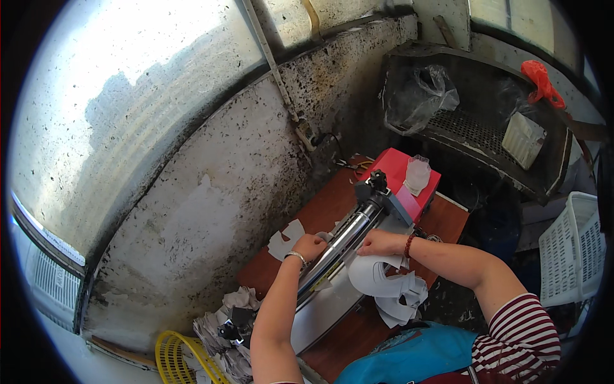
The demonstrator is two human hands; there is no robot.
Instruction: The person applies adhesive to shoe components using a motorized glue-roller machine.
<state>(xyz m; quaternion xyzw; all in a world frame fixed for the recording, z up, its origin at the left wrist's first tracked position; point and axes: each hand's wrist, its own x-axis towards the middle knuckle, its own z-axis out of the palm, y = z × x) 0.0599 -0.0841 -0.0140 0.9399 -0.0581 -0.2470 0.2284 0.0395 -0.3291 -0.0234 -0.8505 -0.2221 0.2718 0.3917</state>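
1. Nearest us is our blue apron [409, 355], with a striped sleeve [521, 329] on the right arm.
2. At lower left we have a yellow basket [167, 358], and just beside it a heap of crumpled pale paper [217, 329].
3. Our white curved sheets [371, 276] lie overlapped on the near side of the machine's metal rollers [358, 221], drooping toward the table edge.
4. Our right hand [378, 243], a beaded bracelet [408, 246] at its wrist, is at the upper edge of these sheets; its fingers are curled close together, but we cannot tell whether they pinch the paper.
5. Our left hand [310, 248] is across the rollers, fingers bent inward; we cannot tell whether it grips anything. A notched white piece [277, 246] lies just beside it on the brown table [453, 221].
6. Beyond the hands, the machine's red housing [390, 166] bears a clear plastic piece [417, 174].
7. Farther off, we see a white crate [563, 256] at right and a dark metal bench [470, 150] bearing a clear bag [416, 99].
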